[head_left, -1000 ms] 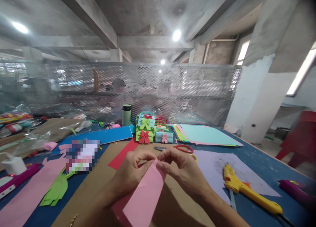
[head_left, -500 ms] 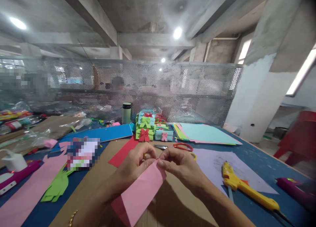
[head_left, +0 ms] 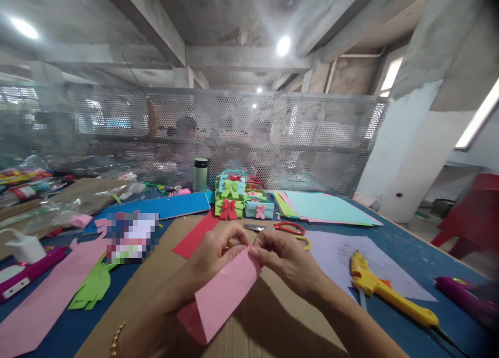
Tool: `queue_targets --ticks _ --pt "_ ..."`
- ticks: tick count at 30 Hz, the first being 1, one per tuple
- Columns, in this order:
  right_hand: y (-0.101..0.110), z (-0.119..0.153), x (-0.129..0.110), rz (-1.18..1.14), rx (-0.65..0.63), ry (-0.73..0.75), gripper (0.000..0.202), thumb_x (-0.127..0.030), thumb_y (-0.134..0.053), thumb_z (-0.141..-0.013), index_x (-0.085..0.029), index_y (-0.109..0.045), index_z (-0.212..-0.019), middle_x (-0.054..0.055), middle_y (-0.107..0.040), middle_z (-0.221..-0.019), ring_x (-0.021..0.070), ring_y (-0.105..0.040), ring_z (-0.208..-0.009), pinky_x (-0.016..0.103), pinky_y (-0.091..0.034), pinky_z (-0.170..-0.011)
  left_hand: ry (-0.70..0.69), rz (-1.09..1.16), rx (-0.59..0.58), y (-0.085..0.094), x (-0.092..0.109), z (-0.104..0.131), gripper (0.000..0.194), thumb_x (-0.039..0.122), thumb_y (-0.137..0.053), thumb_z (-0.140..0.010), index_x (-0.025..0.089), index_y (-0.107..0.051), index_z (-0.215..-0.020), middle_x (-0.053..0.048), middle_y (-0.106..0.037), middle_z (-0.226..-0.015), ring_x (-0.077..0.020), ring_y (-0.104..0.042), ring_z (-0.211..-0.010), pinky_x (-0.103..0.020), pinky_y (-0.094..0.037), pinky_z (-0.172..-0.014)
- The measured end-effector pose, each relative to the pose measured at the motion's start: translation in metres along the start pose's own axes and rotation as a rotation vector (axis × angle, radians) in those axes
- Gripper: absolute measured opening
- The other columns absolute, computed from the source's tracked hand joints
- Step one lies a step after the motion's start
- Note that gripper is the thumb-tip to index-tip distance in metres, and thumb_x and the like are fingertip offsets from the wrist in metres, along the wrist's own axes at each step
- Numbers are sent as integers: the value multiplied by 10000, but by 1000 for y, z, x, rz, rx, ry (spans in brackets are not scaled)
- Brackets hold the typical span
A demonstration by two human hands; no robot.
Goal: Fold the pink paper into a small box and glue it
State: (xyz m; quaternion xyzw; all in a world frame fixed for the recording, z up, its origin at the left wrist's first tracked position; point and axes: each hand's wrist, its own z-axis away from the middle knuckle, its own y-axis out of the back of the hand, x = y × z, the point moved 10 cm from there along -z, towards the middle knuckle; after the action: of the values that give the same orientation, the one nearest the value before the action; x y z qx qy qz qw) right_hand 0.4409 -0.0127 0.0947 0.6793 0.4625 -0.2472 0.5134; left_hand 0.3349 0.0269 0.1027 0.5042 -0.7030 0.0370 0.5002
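A folded sheet of pink paper [head_left: 230, 290] is held in the air above the brown cardboard [head_left: 268, 327]. My left hand [head_left: 224, 249] pinches its far edge, thumb on the near face. Close beside it, my right hand [head_left: 278, 251] grips the same far corner between thumb and fingers. The near end of the paper hangs down with its fold spread apart. What the fingertips do at the corner is partly hidden. Just beyond my hands lie scissors [head_left: 288, 228] with red and yellow handles, and a strip of red paper [head_left: 195, 236].
Small paper boxes with bows [head_left: 230, 197] are stacked at the back. A yellow glue gun [head_left: 390, 290] rests right, partly on lilac paper [head_left: 335, 254]. Left lie a pink sheet [head_left: 47, 301] and green cutouts [head_left: 91, 288]. Coloured sheets [head_left: 331, 207] are piled back right.
Both hands keep their pinch on the pink paper's far corner. The paper's near end has risen slightly, and the whole view has shifted a little.
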Motion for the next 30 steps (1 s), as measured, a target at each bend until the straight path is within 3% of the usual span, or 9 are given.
queue_targets --ticks 7,14,23,30 --pt "-4 -2 4 -54 -52 -10 364 -496 -596 -888 -156 -580 -760 -5 -535 -717 113 -457 -659 242 -346 -594 -20 126 6 1 7 2 100 278 -569 -910 198 -616 -949 2 -656 -838 -119 -598 -741 -210 -446 -642" --pt "-3 -1 -2 -14 -70 52 364 -500 -584 -903 -163 -568 -765 -30 -475 -695 100 -400 -635 230 -299 -566 -62 235 -119 -11 25 2 96 154 -618 -838 174 -711 -858 -36 -725 -895 -154 -666 -840 -236 -493 -745" --pt "-4 0 10 -88 -158 -75 376 -515 -648 -850 -152 -592 -772 -12 -542 -690 100 -451 -628 229 -325 -564 -47 104 8 9 12 1 118 152 -566 -831 170 -683 -826 -12 -688 -800 -119 -616 -734 -199 -445 -640" --pt "-5 1 8 68 -153 -20 340 -477 -557 -921 -160 -572 -797 -1 -555 -735 107 -466 -661 234 -353 -589 36 153 -31 5 3 1 129 235 -563 -875 170 -674 -866 -26 -687 -842 -136 -615 -759 -223 -453 -653"
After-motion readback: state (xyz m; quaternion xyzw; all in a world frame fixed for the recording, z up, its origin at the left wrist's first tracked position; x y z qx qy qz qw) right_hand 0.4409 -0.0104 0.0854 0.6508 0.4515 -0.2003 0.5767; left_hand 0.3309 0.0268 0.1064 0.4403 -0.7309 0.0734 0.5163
